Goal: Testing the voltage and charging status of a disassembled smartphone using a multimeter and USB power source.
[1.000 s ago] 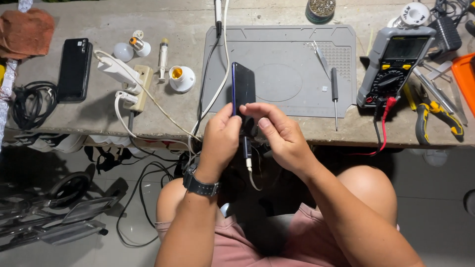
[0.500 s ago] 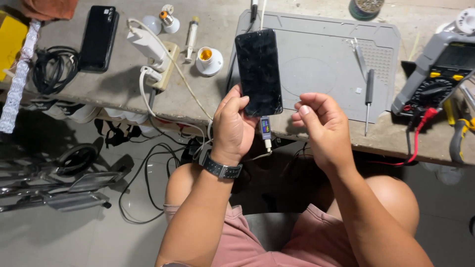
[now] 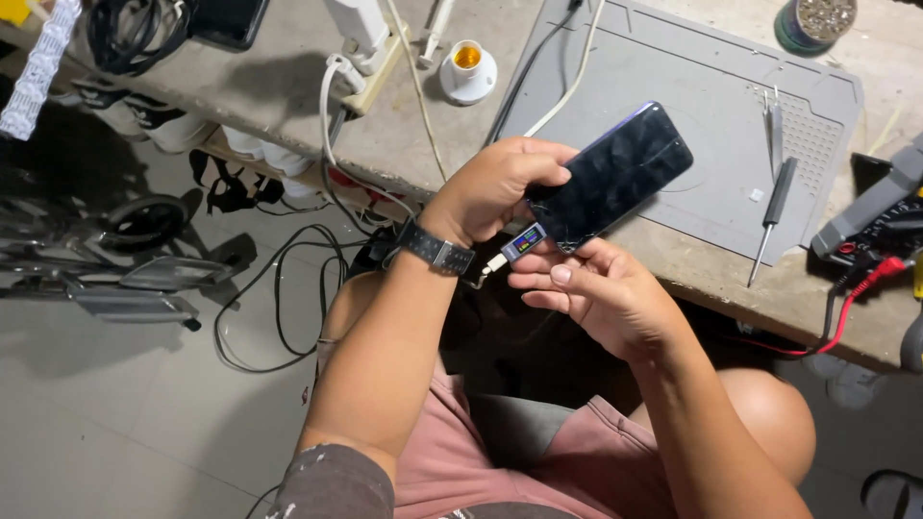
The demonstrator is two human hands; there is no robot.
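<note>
left hand point(image 3: 495, 187) is closed around the lower end of the dark phone point(image 3: 615, 173), thumb over the glass, fingers behind. phone sits mid-frame, just above the bench edge, over the near side of the grey work mat point(image 3: 692, 86). its long axis runs diagonal, lower left to upper right, top end pointing at the upper right of the frame. small usb tester point(image 3: 524, 243) with a lit screen hangs at the phone's bottom end, white cable trailing lower left. i can't tell if it's fully seated. right hand point(image 3: 601, 298) is directly below the phone, half open, fingertips touching the tester and the phone's underside, not gripping. so the right is nearer the plug end and the left owns the phone. screwdriver point(image 3: 774, 207) lies on the mat, right of centre, untouched.
</note>
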